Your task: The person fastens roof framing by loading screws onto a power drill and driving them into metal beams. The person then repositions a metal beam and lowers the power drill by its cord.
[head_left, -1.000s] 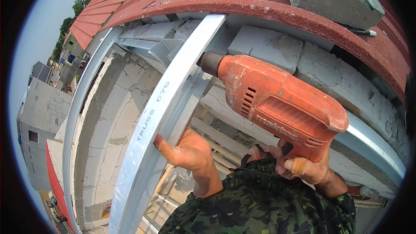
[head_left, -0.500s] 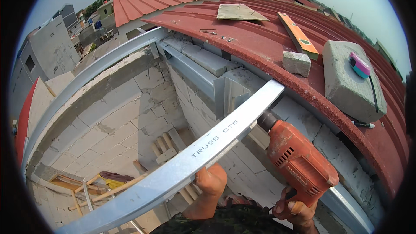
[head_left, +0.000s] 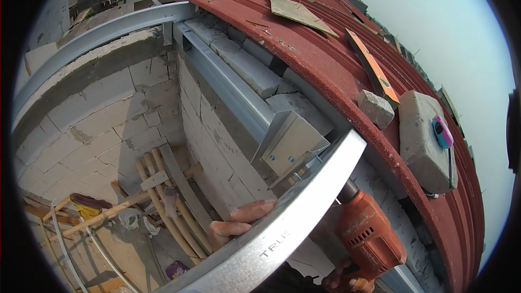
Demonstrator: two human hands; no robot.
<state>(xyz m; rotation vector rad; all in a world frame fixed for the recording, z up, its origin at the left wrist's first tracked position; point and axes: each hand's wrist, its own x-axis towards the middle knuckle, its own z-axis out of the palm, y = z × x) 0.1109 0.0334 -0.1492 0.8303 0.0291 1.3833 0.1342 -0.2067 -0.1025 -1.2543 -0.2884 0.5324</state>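
Note:
A galvanized steel channel runs from the bottom of the view up to the red roof edge. My left hand grips its far side, with the fingers showing beyond the edge and the rest hidden behind the steel. At the lower right my right hand holds a red power drill by its handle. The drill's nose points at the channel's near face; its tip is hidden there. An angled steel bracket with screws in it stands against the channel's far side, and screw points stick out beside it.
Another channel lies along the block wall, joining a long one at the far left. On the red metal roof rest an orange spirit level, a concrete block and a pink-and-blue tape measure. Wooden poles stand far below.
My view has tilted and shifted closer to the bracket. My left fingers now show over the channel's far side, nearer the bracket. The drill remains at the channel's near side, in my right hand.

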